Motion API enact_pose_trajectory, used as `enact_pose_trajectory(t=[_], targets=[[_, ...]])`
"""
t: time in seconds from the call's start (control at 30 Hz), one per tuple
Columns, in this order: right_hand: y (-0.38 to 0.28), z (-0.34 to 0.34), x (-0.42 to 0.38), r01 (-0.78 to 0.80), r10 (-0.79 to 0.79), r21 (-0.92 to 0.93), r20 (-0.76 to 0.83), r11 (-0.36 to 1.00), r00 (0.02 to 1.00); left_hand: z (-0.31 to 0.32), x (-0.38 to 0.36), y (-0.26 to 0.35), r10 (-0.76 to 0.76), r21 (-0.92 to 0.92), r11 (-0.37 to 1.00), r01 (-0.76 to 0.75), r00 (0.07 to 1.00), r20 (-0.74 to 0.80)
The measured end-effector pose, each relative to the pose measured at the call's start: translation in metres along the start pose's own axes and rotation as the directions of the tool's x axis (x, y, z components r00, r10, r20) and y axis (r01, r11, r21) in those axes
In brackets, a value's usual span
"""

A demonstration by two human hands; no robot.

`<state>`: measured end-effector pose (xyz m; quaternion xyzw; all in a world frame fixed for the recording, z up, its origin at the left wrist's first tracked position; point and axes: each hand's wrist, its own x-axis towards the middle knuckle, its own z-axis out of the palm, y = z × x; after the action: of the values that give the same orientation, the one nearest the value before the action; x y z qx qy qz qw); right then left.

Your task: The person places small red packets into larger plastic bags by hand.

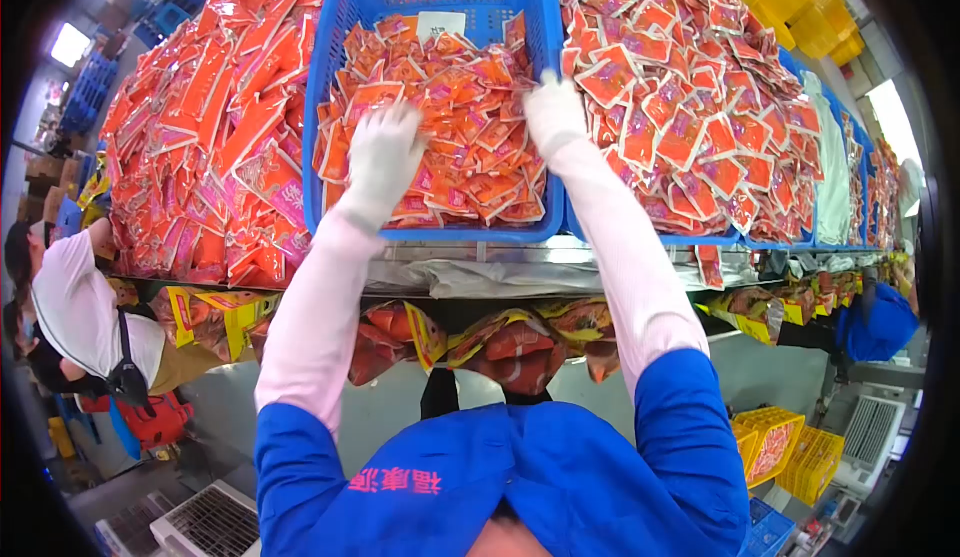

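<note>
Both my hands wear white gloves and reach into a blue plastic basket (330,77) filled with small orange-red sachets (455,107). My left hand (382,157) lies spread on the sachets at the basket's left side, fingers apart. My right hand (553,112) rests on the sachets by the basket's right wall, fingers curled down; whether it grips a sachet is hidden. My pink sleeves and blue uniform fill the lower middle.
A heap of larger red packets (210,137) lies to the left, and another basket of red-white sachets (700,107) to the right. Packaged goods (510,342) hang under the shelf edge. A person (80,317) works at the left; yellow crates (790,447) sit at lower right.
</note>
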<state>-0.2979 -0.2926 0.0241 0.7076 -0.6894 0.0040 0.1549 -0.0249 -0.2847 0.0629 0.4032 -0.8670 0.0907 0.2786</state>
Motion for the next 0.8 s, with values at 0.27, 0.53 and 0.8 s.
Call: enact_pose_trajectory(t=[0.27,0.53,0.8], targets=[[0.006,-0.046,-0.08,-0.131,0.214,0.638,-0.054,0.759,0.975,0.051,0.014,-0.04,-0.21,0.043,0.978,0.205,0.957,0.2],[-0.09,-0.165,-0.17,0.107,-0.426,0.969,-0.002,0.223,0.905,-0.117,-0.124,0.072,-0.298,-0.8,0.067,0.597,0.777,0.555],[-0.172,-0.134,-0.253,0.452,-0.679,0.558,0.306,0.695,0.667,-0.139,-0.277,0.085,0.173,-0.37,0.929,-0.003,0.887,0.428]])
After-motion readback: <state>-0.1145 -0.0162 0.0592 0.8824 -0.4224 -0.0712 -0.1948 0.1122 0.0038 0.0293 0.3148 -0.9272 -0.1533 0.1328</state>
